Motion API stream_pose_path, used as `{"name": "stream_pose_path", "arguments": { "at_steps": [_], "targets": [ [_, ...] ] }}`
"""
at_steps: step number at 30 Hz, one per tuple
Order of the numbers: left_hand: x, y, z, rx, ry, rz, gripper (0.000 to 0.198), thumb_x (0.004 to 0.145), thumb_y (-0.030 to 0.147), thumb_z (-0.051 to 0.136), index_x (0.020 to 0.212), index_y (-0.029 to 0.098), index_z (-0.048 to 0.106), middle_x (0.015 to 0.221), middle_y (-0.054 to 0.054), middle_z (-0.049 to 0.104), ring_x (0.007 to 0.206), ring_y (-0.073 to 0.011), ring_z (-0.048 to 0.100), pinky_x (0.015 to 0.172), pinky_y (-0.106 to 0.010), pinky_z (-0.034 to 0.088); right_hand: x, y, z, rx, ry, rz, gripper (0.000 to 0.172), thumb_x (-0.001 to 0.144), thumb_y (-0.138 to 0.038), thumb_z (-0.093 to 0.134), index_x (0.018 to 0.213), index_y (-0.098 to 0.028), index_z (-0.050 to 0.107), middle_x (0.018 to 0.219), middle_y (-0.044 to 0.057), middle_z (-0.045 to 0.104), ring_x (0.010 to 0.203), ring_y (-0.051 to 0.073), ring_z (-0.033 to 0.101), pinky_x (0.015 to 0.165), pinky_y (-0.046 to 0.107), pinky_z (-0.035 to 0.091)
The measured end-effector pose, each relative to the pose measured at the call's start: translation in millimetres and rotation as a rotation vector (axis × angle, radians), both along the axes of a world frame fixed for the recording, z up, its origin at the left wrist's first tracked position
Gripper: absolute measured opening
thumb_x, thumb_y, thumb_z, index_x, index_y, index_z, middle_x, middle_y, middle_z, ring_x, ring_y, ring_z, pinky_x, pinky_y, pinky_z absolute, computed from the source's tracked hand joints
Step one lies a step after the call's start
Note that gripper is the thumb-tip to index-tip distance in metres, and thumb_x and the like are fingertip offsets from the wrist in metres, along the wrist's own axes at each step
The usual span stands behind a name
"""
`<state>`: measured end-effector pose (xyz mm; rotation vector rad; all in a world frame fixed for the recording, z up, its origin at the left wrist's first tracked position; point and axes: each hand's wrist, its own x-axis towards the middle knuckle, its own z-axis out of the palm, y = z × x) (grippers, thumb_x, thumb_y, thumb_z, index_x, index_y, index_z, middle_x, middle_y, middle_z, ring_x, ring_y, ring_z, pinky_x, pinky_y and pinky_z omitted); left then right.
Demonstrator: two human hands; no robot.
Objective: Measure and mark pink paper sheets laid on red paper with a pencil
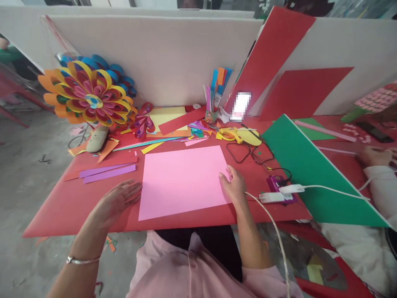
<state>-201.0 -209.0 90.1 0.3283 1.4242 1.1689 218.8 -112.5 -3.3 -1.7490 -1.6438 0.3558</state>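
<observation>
A pink sheet of paper (182, 182) lies flat on the red table in front of me. At its left edge is my left hand (116, 200), open, with the fingers stretched toward the paper and nothing held. My right hand (234, 184) rests at the sheet's right edge. Its thumb lies over the paper and the forefinger is apart from it, bent beside the edge; the other fingers are mostly hidden. Left of the sheet lie purple paper strips (108, 173).
Behind the sheet are paper scraps, a yellow glue gun (230, 134) and a cup of paper strips (211, 116). A paper flower (94, 101) stands back left. Right are a power strip (281, 190), a white cable (276, 223), a green board (316, 178) and another person's hand (375, 156).
</observation>
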Motion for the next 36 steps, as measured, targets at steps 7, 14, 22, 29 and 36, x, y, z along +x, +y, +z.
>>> {"name": "stream_pose_path", "arguments": {
  "at_steps": [7, 14, 22, 29, 36],
  "targets": [
    [-4, 2, 1.0, 0.063, 0.146, -0.08, 0.057, 0.067, 0.049, 0.091, 0.114, 0.019, 0.077, 0.136, -0.016, 0.073, 0.134, -0.0385, 0.064, 0.093, -0.042, 0.064, -4, -1, 2.6, -0.004, 0.004, -0.012, 0.05, 0.094, -0.044, 0.06, 0.133, -0.013, 0.067, 0.127, 0.022, 0.076, 0.121, 0.036, 0.07, 0.11, 0.056, 0.05],
    [6, 72, 28.7, 0.269, 0.652, -0.247, 0.058, 0.073, 0.064, 0.084, 0.114, 0.022, 0.08, 0.121, -0.009, 0.078, 0.117, -0.0279, 0.07, 0.092, -0.033, 0.059, -21, -28, 16.8, 0.12, -0.277, 0.075, 0.052, 0.105, -0.049, 0.055, 0.145, -0.016, 0.062, 0.157, 0.024, 0.057, 0.141, 0.042, 0.056, 0.113, 0.063, 0.046],
    [61, 272, 29.1, 0.363, 1.352, -0.315, 0.04, 0.087, 0.032, 0.066, 0.123, 0.017, 0.073, 0.154, -0.015, 0.058, 0.143, -0.0343, 0.052, 0.121, -0.046, 0.038, -30, -62, 14.1, 0.095, -0.445, 0.197, 0.053, 0.11, -0.049, 0.047, 0.151, -0.018, 0.059, 0.167, 0.024, 0.045, 0.155, 0.042, 0.042, 0.121, 0.069, 0.038],
    [81, 338, 13.5, 0.232, 1.363, -0.401, 0.039, 0.071, 0.04, 0.082, 0.102, 0.017, 0.076, 0.119, -0.022, 0.074, 0.134, -0.046, 0.055, 0.116, -0.061, 0.035, -12, -72, -4.3, 0.037, -0.359, 0.058, 0.058, 0.11, -0.057, 0.04, 0.149, -0.019, 0.06, 0.164, 0.023, 0.049, 0.149, 0.042, 0.05, 0.112, 0.064, 0.05],
    [77, 297, 35.7, 0.23, 1.155, -0.379, 0.031, 0.069, 0.045, 0.081, 0.07, 0.018, 0.067, 0.072, -0.007, 0.069, 0.082, -0.0266, 0.068, 0.072, -0.033, 0.048, -19, -73, -11.6, 0.094, -0.5, 0.06, 0.053, 0.111, -0.053, 0.039, 0.144, -0.02, 0.065, 0.16, 0.019, 0.055, 0.149, 0.04, 0.049, 0.114, 0.06, 0.045]
  ]
}}
